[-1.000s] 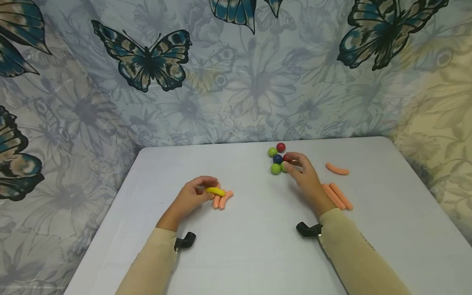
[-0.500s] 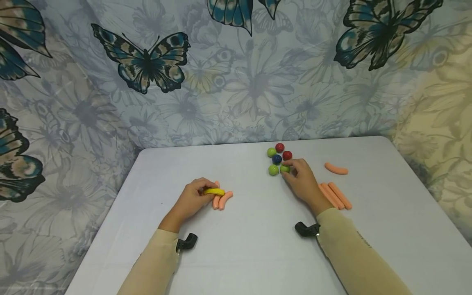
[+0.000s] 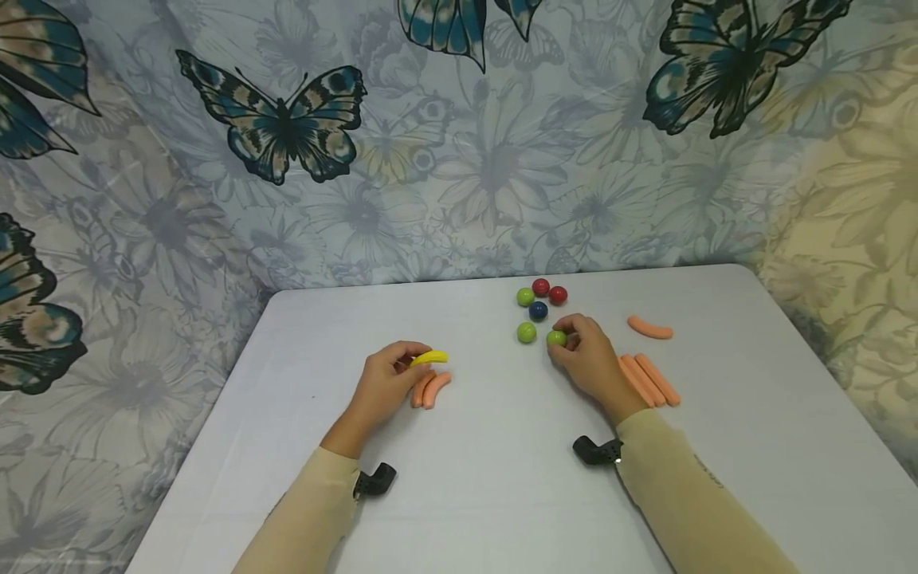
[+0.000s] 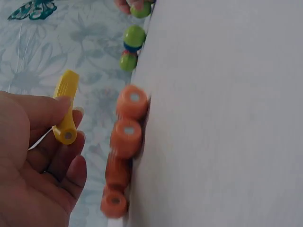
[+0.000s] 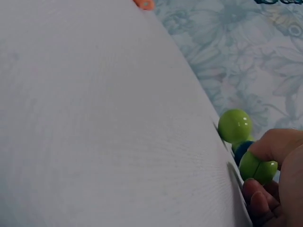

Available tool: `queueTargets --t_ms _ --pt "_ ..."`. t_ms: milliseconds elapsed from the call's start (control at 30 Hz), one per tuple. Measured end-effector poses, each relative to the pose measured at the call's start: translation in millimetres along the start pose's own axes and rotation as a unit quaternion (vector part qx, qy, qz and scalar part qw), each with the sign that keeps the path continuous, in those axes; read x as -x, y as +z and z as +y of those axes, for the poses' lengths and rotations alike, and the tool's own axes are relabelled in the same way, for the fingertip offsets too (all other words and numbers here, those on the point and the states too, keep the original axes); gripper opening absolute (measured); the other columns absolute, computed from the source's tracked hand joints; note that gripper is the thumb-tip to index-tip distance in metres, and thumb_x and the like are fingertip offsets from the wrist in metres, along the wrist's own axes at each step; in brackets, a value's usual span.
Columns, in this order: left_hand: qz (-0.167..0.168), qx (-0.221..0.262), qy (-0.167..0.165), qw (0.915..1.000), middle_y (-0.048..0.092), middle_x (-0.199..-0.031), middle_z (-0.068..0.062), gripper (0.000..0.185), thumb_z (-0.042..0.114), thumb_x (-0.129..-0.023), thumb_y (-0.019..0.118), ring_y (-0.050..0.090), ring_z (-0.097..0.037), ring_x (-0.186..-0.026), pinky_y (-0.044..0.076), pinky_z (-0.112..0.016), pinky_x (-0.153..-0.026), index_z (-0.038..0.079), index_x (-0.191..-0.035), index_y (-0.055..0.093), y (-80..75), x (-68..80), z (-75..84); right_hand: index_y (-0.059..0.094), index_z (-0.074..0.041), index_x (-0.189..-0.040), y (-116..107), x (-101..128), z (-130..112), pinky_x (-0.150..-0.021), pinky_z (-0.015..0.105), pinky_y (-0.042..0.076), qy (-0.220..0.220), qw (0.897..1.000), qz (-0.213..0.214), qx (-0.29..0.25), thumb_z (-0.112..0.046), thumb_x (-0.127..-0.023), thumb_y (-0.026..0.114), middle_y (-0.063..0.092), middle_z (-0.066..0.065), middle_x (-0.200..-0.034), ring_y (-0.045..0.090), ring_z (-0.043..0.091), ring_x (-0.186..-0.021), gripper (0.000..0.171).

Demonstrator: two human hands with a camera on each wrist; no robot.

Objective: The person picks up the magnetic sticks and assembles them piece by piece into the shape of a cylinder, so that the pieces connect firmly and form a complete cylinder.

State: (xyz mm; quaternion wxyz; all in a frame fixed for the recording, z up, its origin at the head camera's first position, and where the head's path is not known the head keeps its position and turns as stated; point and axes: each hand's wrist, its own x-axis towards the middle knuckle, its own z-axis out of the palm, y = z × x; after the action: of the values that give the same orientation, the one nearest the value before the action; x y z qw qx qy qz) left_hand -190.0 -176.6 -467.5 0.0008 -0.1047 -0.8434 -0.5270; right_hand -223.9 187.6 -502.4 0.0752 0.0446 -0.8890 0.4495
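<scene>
- Left hand [image 3: 383,383]: I find it pinching the yellow piece [image 3: 432,357] between thumb and fingers. The piece is held above the table [image 3: 466,494], apart from the left sticks [image 3: 436,390]; the end hold presumably keeps its far end free.
- Right hand [image 3: 590,359]: pinching the green ball [image 3: 555,339] from opposite sides, likely because it could roll. Whether it touches the table I cannot tell.
- Beyond, at the far edge: two red balls [image 3: 558,296], the blue ball [image 3: 538,311] and another green one, bunched; a third green ball [image 3: 527,332] lies nearer, left of the held one.
- Right side: three sticks [image 3: 656,379] side by side, perhaps for tidiness; a lone stick [image 3: 650,328] farther off.
</scene>
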Motion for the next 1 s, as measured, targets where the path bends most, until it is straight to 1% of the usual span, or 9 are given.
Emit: queueTargets --t_ms 133,267,333,433,500,600,700,833,1000 --pt "-0.026 0.007 0.021 0.9994 0.073 -0.106 -0.004 0.024 0.013 -0.104 0.078 0.065 -0.024 -0.088 0.056 -0.03 -0.075 0.013 -0.128 0.077 12.2 -1.7 3.9 0.066 0.001 -0.137 -1 5 0 -0.084 0.043 0.048 0.002 1.0 0.001 -0.009 -0.009 -0.103 0.075 0.058 0.019 -0.122 0.056 0.03 -0.098 0.036" --pt "-0.052 0.024 0.025 0.998 0.072 -0.099 -0.007 0.024 0.01 -0.106 0.075 0.065 -0.023 -0.071 0.054 -0.029 -0.058 0.012 -0.13 0.075 23.9 -3.5 7.8 0.065 0.001 -0.137 -2 10 1 -0.085 0.037 0.049 0.006 1.0 -0.002 -0.03 -0.01 -0.104 0.073 0.059 0.018 -0.123 0.057 0.028 -0.101 0.036" --pt "-0.056 0.023 0.022 0.9979 0.073 -0.098 -0.004 0.025 0.008 -0.104 0.077 0.063 -0.021 -0.067 0.051 -0.027 -0.056 0.013 -0.128 0.075 29.4 -4.2 10.6 0.062 0.001 -0.136 -3 12 2 -0.083 0.031 0.05 0.012 0.998 -0.003 -0.055 -0.01 -0.104 0.073 0.059 0.018 -0.126 0.058 0.028 -0.102 0.035" --pt "-0.052 0.013 0.02 0.9984 0.076 -0.1 0.001 0.025 0.006 -0.101 0.08 0.063 -0.017 -0.071 0.05 -0.025 -0.059 0.014 -0.124 0.077 38.7 -5.5 14.0 0.06 0.001 -0.138 -5 17 4 -0.08 0.023 0.051 0.013 0.996 -0.005 -0.087 -0.009 -0.104 0.073 0.059 0.019 -0.131 0.059 0.028 -0.104 0.038" --pt "-0.05 -0.001 0.025 0.9985 0.077 -0.1 0.004 0.025 0.006 -0.099 0.081 0.064 -0.016 -0.074 0.049 -0.025 -0.063 0.014 -0.122 0.077 45.3 -6.6 15.7 0.062 0.0 -0.139 -7 22 5 -0.079 0.02 0.05 0.009 0.996 -0.009 -0.09 -0.009 -0.104 0.074 0.059 0.019 -0.131 0.059 0.027 -0.103 0.038" --pt "-0.058 0.008 0.023 0.998 0.076 -0.103 0.004 0.024 0.007 -0.099 0.08 0.066 -0.015 -0.076 0.051 -0.025 -0.064 0.013 -0.122 0.077 56.3 -6.6 17.5 0.067 -0.003 -0.141 -11 30 6 -0.079 0.02 0.048 0.002 0.996 -0.024 -0.083 -0.011 -0.104 0.077 0.06 0.016 -0.127 0.056 0.026 -0.102 0.039" --pt "-0.068 0.015 0.025 0.9972 0.075 -0.101 0.004 0.023 0.009 -0.099 0.079 0.067 -0.015 -0.074 0.051 -0.025 -0.062 0.014 -0.122 0.077 68.5 -6.1 18.1 0.07 -0.005 -0.14 -15 37 5 -0.076 0.022 0.048 0.002 0.996 -0.038 -0.084 -0.013 -0.103 0.079 0.06 0.014 -0.121 0.055 0.027 -0.099 0.039" --pt "-0.058 0.01 0.027 0.9979 0.074 -0.1 0.008 0.02 0.013 -0.1 0.08 0.065 -0.015 -0.08 0.052 -0.026 -0.065 0.015 -0.12 0.079 84.2 -7.4 18.1 0.071 -0.006 -0.138 -17 41 0 -0.074 0.024 0.051 0.014 0.994 -0.052 -0.095 -0.015 -0.101 0.082 0.062 0.013 -0.118 0.057 0.028 -0.098 0.039" --pt "-0.027 -0.001 0.02 0.9994 0.073 -0.101 0.008 0.018 0.015 -0.099 0.082 0.063 -0.014 -0.089 0.054 -0.029 -0.077 0.015 -0.117 0.08 97.8 -11.9 17.6 0.069 -0.004 -0.136 -15 42 -5 -0.074 0.024 0.053 0.028 0.989 -0.081 -0.118 -0.019 -0.1 0.084 0.065 0.013 -0.116 0.06 0.028 -0.099 0.041"
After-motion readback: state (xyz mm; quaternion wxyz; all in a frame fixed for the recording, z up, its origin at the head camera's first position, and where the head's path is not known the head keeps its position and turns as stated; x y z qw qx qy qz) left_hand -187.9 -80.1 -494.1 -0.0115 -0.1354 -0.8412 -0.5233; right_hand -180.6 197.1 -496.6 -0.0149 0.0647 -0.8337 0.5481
